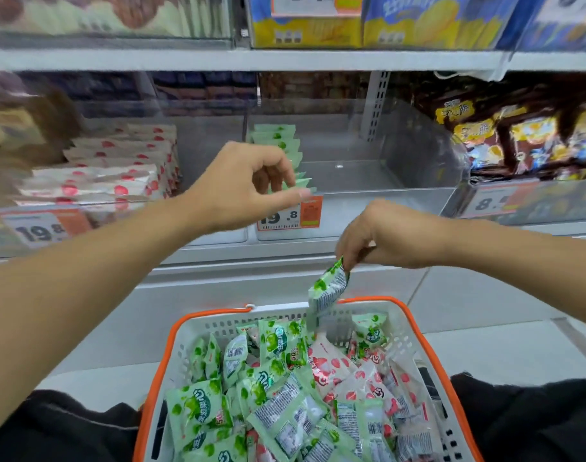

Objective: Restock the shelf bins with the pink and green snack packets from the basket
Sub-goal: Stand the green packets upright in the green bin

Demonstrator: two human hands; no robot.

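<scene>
An orange-rimmed white basket (pixel 415 331) sits in front of me, full of green packets (pixel 198 408) and pink packets (pixel 331 365). Above its far rim, my right hand (pixel 395 235) pinches one green packet (pixel 328 288) by its top corner, and the packet hangs down. My left hand (pixel 248 181) reaches into the middle clear shelf bin (pixel 401 191). Its loosely curled fingers touch the front of a standing row of green packets (pixel 278 138). The bin to the left holds stacked pink packets (pixel 118 168).
Price tags (pixel 288 215) hang on the bin fronts. To the right of the green row, the middle bin's floor is bare. The right-hand bin holds brown and yellow snack bags (pixel 518 135). Boxed goods (pixel 368 25) fill the shelf above. My dark trousers flank the basket.
</scene>
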